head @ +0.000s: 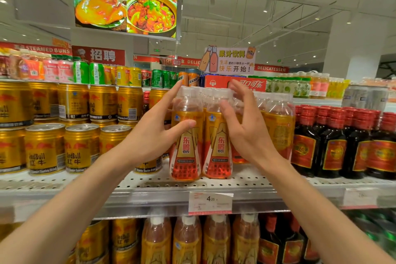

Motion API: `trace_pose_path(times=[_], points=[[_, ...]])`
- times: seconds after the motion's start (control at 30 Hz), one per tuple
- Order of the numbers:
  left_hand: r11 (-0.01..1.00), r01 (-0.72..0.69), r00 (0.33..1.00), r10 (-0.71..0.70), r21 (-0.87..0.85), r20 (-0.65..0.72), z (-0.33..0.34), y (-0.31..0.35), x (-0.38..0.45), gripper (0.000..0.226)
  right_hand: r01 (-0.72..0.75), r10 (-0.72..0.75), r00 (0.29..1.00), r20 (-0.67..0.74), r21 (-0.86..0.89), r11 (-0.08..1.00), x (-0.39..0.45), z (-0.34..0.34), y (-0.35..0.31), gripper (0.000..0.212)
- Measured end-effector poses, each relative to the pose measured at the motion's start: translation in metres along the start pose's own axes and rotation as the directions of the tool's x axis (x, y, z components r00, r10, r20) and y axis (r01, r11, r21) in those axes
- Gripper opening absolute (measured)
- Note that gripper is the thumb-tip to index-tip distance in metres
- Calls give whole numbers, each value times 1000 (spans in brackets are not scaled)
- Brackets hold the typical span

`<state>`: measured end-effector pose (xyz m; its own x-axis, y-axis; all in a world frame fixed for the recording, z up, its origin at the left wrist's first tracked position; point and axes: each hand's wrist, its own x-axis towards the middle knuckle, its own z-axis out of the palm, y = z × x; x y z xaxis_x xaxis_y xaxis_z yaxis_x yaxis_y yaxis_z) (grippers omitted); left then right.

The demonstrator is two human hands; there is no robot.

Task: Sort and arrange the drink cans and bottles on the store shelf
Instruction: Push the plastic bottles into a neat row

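Note:
Two orange-labelled energy-drink bottles stand side by side at the front of the white perforated shelf: the left bottle and the right bottle. More of the same bottles stand behind and to the right. My left hand is at the left bottle's left side, fingers straight, thumb lying across its label. My right hand is spread at the right bottle's right side, thumb near its shoulder, fingers reaching past the caps. Neither hand is curled round a bottle.
Gold Red Bull cans fill the shelf to the left, stacked two high further back. Dark bottles with red caps stand to the right. A price tag hangs on the shelf edge. More bottles and cans fill the shelf below.

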<state>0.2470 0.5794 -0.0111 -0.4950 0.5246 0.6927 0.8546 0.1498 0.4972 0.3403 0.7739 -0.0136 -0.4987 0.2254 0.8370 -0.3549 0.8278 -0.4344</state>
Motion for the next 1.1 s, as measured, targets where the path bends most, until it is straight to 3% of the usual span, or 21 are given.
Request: trace_pose_path(times=[0.1, 0.23, 0.37, 0.67, 0.77, 0.9, 1.0, 1.1], points=[[1000, 27, 998, -26, 6, -57, 18, 4, -12, 85, -133, 131, 991, 37, 34, 991, -35, -4, 12, 61], [987, 72, 986, -92, -145, -137, 50, -5, -33, 83, -271, 278, 947, 159, -66, 960, -67, 5, 21, 76], [966, 147, 967, -185, -211, -174, 62, -8, -38, 83, -290, 295, 938, 183, -54, 955, -69, 4, 22, 78], [978, 117, 970, -150, -173, -190, 68, -10, -40, 81, -263, 286, 943, 170, -148, 953, -75, 9, 23, 74], [994, 87, 957, -101, -66, -271, 72, -8, -42, 80, -239, 265, 952, 154, -170, 956, -76, 11, 20, 74], [984, -77, 914, 135, 163, -383, 71, 0, -35, 74, -80, 90, 994, 54, -177, 981, -72, -7, 19, 65], [903, -197, 879, 335, 381, -340, 62, 16, -13, 66, 107, -166, 976, -137, -363, 926, -47, -37, 25, 47], [806, -214, 886, 398, 552, -239, 59, 31, 14, 59, 75, -206, 957, -206, -509, 858, -15, -65, 32, 40]])
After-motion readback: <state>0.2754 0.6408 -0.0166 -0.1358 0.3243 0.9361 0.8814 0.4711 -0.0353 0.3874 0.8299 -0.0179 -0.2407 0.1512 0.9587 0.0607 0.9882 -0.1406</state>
